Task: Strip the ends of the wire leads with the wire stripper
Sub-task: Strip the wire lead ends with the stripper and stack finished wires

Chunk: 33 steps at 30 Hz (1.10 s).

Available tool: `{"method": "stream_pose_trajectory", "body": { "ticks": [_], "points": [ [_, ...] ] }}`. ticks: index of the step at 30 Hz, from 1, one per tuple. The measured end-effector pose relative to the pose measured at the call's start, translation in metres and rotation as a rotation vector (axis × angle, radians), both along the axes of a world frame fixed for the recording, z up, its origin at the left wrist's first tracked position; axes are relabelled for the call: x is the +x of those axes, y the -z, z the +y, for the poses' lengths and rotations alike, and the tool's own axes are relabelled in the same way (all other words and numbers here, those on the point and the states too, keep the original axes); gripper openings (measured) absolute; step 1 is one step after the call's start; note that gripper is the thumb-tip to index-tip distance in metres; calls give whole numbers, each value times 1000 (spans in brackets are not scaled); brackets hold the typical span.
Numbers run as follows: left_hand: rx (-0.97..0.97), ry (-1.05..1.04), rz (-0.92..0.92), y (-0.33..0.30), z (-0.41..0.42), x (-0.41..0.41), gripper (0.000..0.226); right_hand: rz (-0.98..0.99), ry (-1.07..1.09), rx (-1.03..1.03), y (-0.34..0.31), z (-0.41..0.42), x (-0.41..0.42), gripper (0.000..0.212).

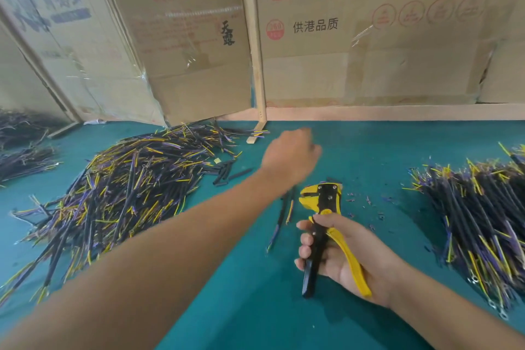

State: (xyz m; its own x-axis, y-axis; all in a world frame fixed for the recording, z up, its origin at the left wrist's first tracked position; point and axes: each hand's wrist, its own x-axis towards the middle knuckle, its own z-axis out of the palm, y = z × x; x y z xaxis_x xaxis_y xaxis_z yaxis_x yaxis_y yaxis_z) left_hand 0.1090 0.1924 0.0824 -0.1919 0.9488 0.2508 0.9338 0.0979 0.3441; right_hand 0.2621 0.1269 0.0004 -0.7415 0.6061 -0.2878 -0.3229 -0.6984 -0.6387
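Gripping the wire stripper (pixel 324 221) by its handles, the right hand (pixel 341 258) rests low over the green table (pixel 383 148). The left hand (pixel 289 156) hovers blurred — loosely curled, holding nothing visible — beside a loose wire (pixel 279 221).

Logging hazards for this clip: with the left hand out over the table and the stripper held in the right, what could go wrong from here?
1. The left hand is motion-blurred and its grip looks empty, so it may snag or scatter the wire pile beside it.
2. A loose lead lies right by the wire stripper jaws; the right hand could catch it unaligned.
3. Insulation scraps on the mat could mix into the right pile.
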Motion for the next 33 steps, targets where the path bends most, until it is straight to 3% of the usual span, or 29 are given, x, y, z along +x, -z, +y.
{"method": "stream_pose_trajectory", "body": {
  "ticks": [2, 5, 8, 11, 17, 25, 33],
  "points": [
    [-182, -140, 264, 5, -7, -53, 25, -136, 21, -20, -7, 3, -1, 34],
    [-488, -334, 570, 14, -31, -119, 30, -85, 1, -4, 6, -1, -10, 39],
    [-639, -480, 726, 25, -50, -148, 34, -106, -3, -8, 13, 12, -7, 48],
    [-710, -523, 751, 34, -53, -156, 38, -116, -27, 4, 18, 14, -9, 57],
    [-626, -474, 761, 22, -45, -154, 35, -104, -33, -14, 12, 11, -7, 54],
    [-522, -444, 609, -23, -39, -170, 30, -103, -20, -33, -5, 3, -4, 38],
    [-230, -403, 611, -73, -38, -130, 29, -98, -36, -34, 10, 12, -6, 41]
  ]
}}
